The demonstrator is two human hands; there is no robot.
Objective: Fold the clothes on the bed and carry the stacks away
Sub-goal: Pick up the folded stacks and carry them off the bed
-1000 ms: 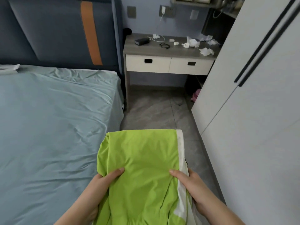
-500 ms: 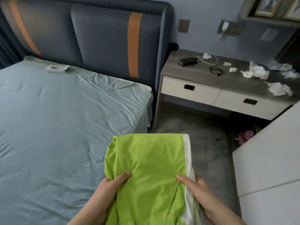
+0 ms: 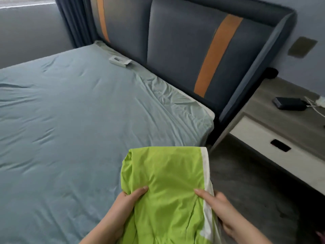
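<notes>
Folded lime-green garment with a white side stripe (image 3: 165, 187) held in the air at the bed's near corner, over the blue-grey bedsheet (image 3: 70, 120) and the grey floor. Left hand (image 3: 123, 206) grips its left edge, thumb on top. Right hand (image 3: 218, 206) grips the striped right edge, thumb on top

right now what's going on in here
A person holds a folded lime-green garment with both hands. The left hand grips its left edge, the right hand its white-trimmed right edge. It is held up over the bed edge; a white box lies on the bed near the headboard.
</notes>
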